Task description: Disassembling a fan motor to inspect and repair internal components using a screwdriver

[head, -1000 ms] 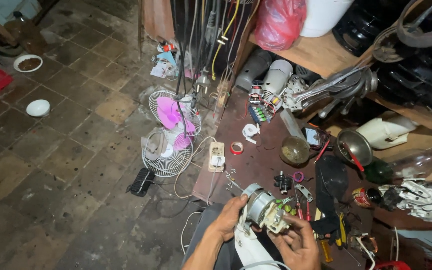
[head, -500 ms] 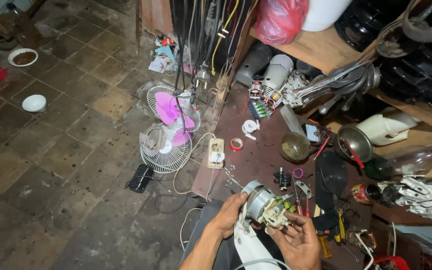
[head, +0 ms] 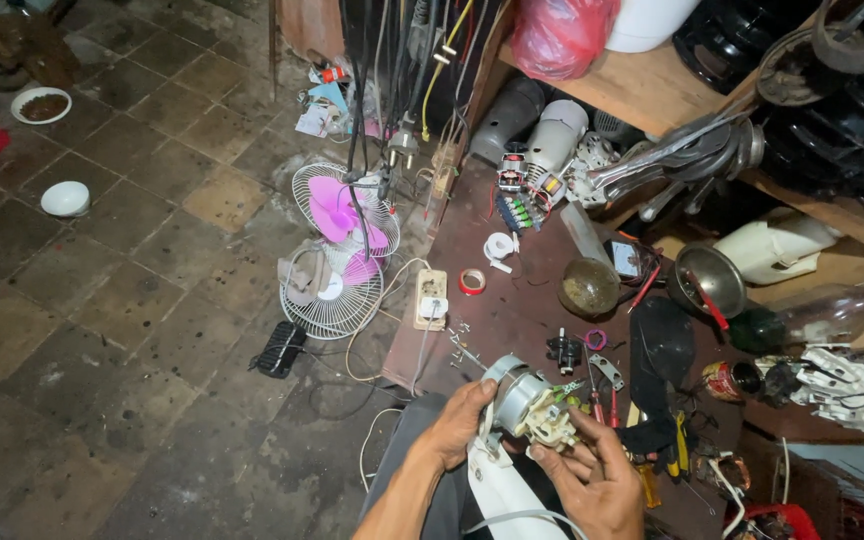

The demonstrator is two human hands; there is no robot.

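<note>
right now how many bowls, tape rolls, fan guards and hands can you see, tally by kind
Bowls on the floor: 2, one with brown contents, one white
Fan guards: 2, with pink blades, bare grille
Red tape roll: 1
Hands: 2, left hand and right hand, both on the fan motor
Total: 7

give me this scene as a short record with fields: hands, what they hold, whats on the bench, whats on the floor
left hand: left hand grips the round metal end of a small electric motor
right hand: right hand has its fingers at the motor's wired end
below hands: white plastic housing
bench: brown workbench with a red tape roll, power strip, domed glass cover and scattered small tools
floor: pink-bladed fan with its wire guard lying beside it, white bowl
lighting: dim, far edges dark
</note>
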